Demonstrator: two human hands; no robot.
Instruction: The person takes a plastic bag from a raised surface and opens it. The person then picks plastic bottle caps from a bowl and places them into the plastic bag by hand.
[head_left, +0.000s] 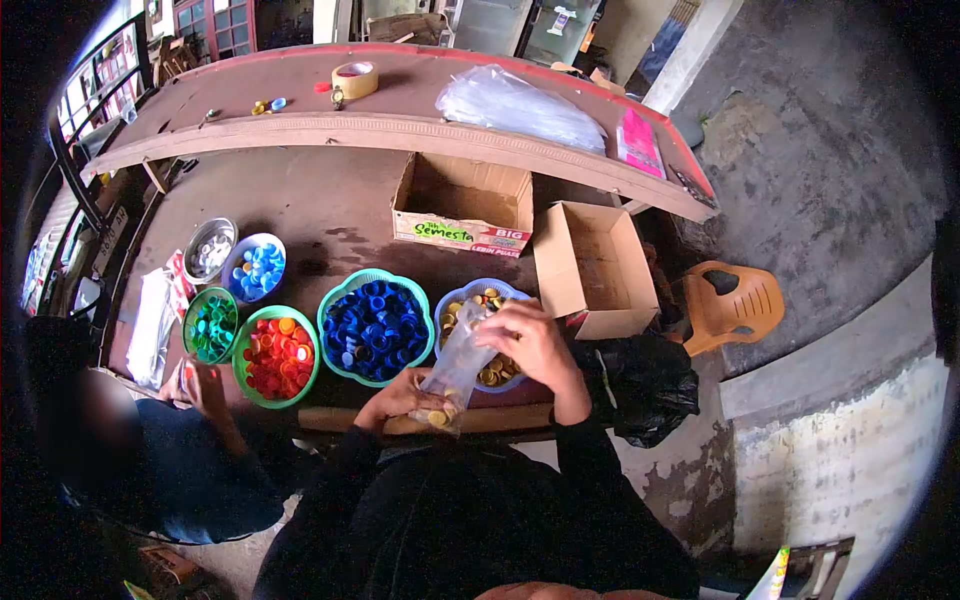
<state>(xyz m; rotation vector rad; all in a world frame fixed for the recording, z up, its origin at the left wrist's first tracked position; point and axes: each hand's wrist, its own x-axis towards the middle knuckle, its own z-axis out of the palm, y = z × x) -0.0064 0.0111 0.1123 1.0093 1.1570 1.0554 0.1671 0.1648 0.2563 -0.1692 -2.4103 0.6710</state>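
My left hand (pixel 397 394) is closed around the lower part of a clear plastic bag (pixel 463 350). A few gold bottle caps (pixel 438 417) lie in the bag's bottom. At the bag's upper end, my right hand (pixel 530 342) has its fingers pinched on the edge; whether a cap is also between them is hidden. Behind the bag stands a light-blue basket (pixel 447 298) of gold caps, partly covered by the bag and my right hand. Left of it is a turquoise scalloped basket (pixel 329 360) full of dark blue caps.
Farther left are a green basin (pixel 240 372) of red and orange caps, a bowl of green caps (pixel 210 325) and a bowl of light blue caps (pixel 257 268). Two cardboard boxes (pixel 462 200) stand behind. At left, a co-worker's hand (pixel 205 388) is near the bowls. A raised shelf (pixel 300 132) spans the back.
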